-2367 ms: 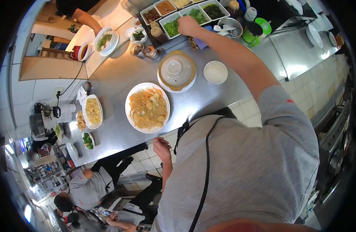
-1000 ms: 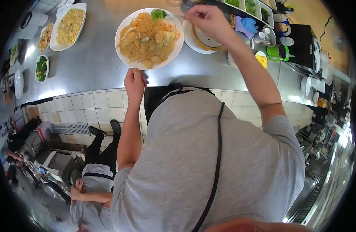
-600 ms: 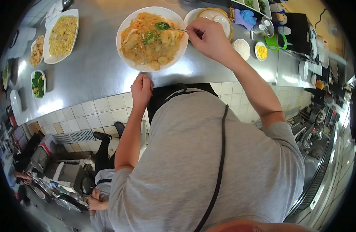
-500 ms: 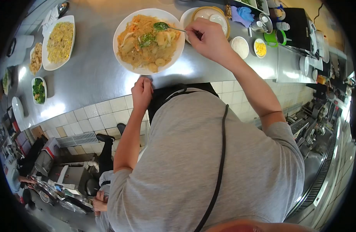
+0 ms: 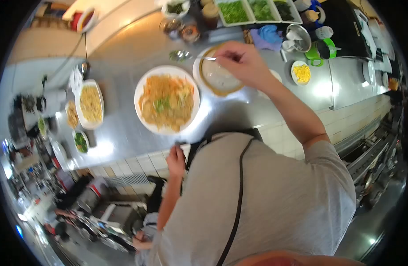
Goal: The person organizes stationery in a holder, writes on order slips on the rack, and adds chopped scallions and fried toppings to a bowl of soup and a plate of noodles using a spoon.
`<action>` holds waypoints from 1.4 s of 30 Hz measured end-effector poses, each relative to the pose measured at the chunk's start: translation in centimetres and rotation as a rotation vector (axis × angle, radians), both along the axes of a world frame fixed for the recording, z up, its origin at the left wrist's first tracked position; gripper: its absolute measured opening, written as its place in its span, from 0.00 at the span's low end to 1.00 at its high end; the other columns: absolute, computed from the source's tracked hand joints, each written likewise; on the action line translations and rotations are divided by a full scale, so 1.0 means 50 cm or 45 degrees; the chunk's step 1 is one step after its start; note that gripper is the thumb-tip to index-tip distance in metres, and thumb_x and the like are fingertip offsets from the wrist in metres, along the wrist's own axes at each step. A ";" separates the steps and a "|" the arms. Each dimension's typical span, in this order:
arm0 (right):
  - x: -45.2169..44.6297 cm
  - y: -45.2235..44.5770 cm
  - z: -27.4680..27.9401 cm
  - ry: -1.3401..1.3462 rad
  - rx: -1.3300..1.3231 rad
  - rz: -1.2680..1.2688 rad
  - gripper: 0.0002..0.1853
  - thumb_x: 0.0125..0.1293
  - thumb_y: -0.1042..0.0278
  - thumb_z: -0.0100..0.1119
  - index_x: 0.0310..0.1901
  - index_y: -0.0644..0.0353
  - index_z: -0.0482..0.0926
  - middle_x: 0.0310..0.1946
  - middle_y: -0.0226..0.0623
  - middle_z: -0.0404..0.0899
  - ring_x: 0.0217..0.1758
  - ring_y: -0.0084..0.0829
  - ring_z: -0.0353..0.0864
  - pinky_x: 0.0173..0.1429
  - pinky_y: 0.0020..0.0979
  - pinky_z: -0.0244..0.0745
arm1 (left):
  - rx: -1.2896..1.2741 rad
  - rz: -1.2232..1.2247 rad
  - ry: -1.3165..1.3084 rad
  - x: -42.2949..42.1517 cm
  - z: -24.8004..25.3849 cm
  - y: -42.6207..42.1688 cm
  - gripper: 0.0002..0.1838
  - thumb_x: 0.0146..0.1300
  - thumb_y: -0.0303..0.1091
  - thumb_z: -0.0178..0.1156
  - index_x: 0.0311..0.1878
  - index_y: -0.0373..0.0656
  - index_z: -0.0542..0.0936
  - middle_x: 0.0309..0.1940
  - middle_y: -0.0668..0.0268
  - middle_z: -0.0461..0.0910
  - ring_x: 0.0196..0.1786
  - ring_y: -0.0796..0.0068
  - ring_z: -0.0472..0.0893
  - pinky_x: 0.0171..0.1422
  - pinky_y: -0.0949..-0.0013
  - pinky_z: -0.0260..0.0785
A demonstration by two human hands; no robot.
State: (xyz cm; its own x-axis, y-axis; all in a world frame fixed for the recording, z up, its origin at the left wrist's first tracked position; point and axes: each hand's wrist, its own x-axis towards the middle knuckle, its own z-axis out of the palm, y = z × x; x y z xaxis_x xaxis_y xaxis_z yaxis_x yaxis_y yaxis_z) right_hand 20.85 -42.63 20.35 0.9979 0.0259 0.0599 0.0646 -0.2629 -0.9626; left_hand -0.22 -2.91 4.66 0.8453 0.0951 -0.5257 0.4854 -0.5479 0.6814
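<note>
My right hand (image 5: 239,64) grips a metal spoon (image 5: 207,58) by its handle. The spoon's far end, with chopped greens (image 5: 179,55) at it, is above the counter, beyond a round white plate (image 5: 141,119). That plate carries noodles (image 5: 166,106) with orange shreds and a green garnish in the middle. Under my right hand is a round yellow-rimmed dish (image 5: 221,83), partly covered by the hand. My left hand (image 5: 175,160) is closed in a loose fist at the counter's front edge, below the noodle plate.
On the left stand an oblong plate of yellow rice (image 5: 90,103) and a small dish of greens (image 5: 81,142). Toward the right are a bowl of yellow strips (image 5: 301,73) and a green-handled container (image 5: 321,49). Herb trays (image 5: 257,11) line the back. Another person's hand (image 5: 142,243) shows lower left.
The spoon has moved from over the noodles to beyond the plate, greens still at its end. My left hand remains closed near the edge. The camera view has shifted.
</note>
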 end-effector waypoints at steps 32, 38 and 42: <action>0.594 -0.222 -0.183 0.221 -0.479 -0.507 0.17 0.64 0.61 0.65 0.27 0.66 0.90 0.22 0.44 0.89 0.29 0.40 0.90 0.41 0.43 0.85 | 0.074 0.290 0.130 -0.303 -0.310 0.196 0.22 0.74 0.47 0.55 0.34 0.35 0.82 0.32 0.43 0.85 0.38 0.39 0.86 0.44 0.45 0.76; 0.574 -0.232 -0.213 0.382 0.010 -0.612 0.14 0.65 0.67 0.65 0.22 0.63 0.87 0.15 0.38 0.81 0.16 0.31 0.75 0.22 0.39 0.67 | 0.171 0.135 0.057 -0.300 -0.306 0.207 0.22 0.75 0.48 0.55 0.33 0.38 0.83 0.32 0.44 0.85 0.38 0.36 0.85 0.43 0.42 0.75; 0.546 -0.234 -0.185 0.407 -0.002 -0.613 0.14 0.65 0.68 0.64 0.21 0.61 0.86 0.14 0.36 0.79 0.16 0.29 0.73 0.21 0.37 0.62 | -0.150 0.139 0.264 -0.305 -0.375 0.274 0.21 0.75 0.48 0.54 0.33 0.40 0.84 0.32 0.44 0.85 0.38 0.35 0.84 0.43 0.40 0.74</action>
State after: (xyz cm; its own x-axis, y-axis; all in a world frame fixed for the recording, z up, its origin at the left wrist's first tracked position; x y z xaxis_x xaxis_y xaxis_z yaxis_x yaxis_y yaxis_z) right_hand 48.16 -54.32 11.11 0.8658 -0.4354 -0.2465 -0.3569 -0.1922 -0.9142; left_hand -15.49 10.81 -14.07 0.7063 0.1073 -0.6998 0.6733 -0.4074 0.6170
